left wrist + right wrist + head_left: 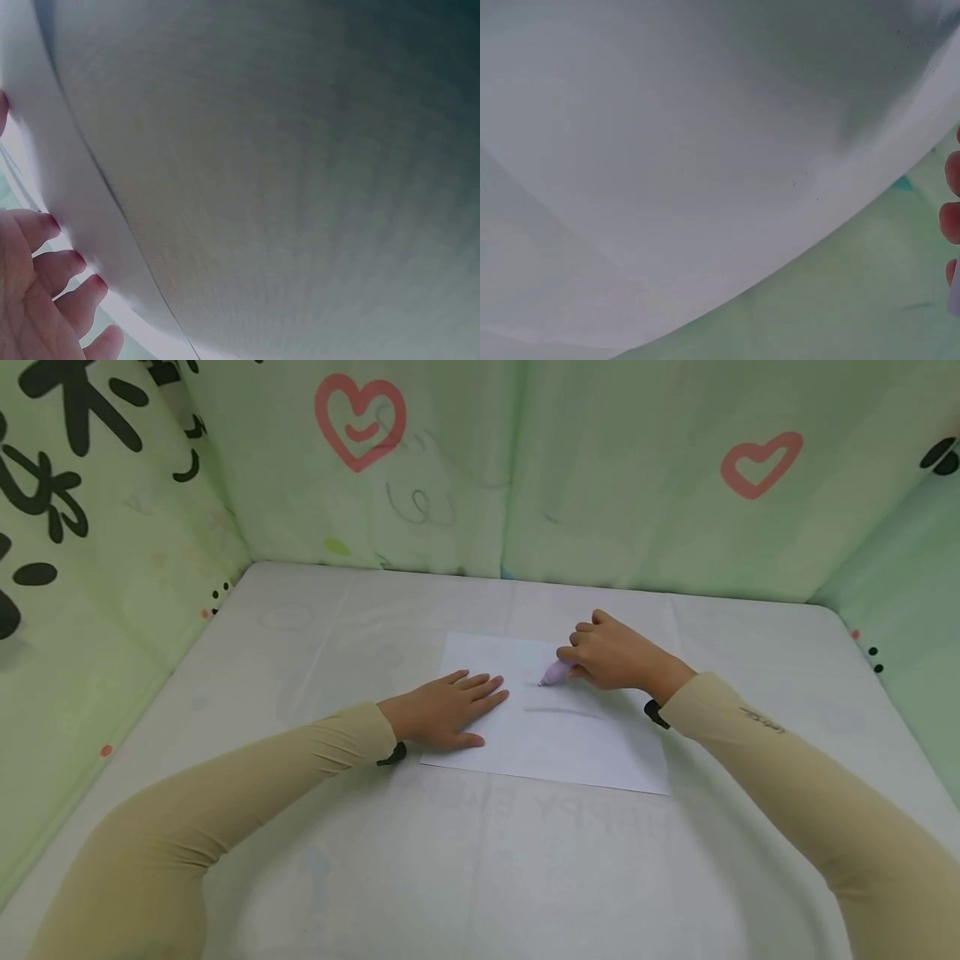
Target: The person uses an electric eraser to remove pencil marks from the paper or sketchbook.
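Note:
A sheet of white paper (585, 760) lies on the table. My left hand (453, 710) rests flat on its left part, fingers spread; in the left wrist view its fingers (79, 300) show at the lower left. Curled around a thick, light purple pen (557, 672) is my right hand (618, 652), over the paper's upper right part. The pen's narrow tip points down and left, right at the sheet by a short faint mark. Below it runs a longer grey line (562, 711). The right wrist view catches only fingertips (951, 221) and a bit of the pen at its right edge.
A white cloth covers the table (360, 877). Pale green curtains (450, 510) with red hearts and black marks hang behind it and along both sides. Dark bands show at both wrists, below beige sleeves (262, 777).

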A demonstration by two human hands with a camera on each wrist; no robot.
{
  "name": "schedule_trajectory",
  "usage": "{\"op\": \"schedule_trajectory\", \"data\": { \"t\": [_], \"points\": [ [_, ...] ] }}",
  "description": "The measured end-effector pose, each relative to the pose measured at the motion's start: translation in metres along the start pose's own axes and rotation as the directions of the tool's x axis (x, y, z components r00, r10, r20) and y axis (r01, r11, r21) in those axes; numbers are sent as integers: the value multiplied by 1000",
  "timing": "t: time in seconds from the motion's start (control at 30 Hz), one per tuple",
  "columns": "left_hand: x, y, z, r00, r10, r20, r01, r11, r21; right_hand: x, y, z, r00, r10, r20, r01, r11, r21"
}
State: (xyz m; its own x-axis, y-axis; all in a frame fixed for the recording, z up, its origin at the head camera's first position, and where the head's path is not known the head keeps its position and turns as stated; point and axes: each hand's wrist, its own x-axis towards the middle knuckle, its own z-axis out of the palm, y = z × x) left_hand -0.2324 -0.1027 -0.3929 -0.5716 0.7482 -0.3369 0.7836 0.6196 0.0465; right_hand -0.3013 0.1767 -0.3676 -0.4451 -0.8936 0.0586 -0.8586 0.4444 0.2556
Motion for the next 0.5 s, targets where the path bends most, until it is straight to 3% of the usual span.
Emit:
{"op": "schedule_trajectory", "data": {
  "t": [0.23,0.5],
  "points": [
    [0,-1,1,1000,0,-2,0,1000,-7,7,0,1,1000,4,0,-4,1000,-18],
    [1,-2,3,1000,-5,-2,5,1000,16,-3,-1,-1,1000,-8,1,8,1000,-4]
  ]
}}
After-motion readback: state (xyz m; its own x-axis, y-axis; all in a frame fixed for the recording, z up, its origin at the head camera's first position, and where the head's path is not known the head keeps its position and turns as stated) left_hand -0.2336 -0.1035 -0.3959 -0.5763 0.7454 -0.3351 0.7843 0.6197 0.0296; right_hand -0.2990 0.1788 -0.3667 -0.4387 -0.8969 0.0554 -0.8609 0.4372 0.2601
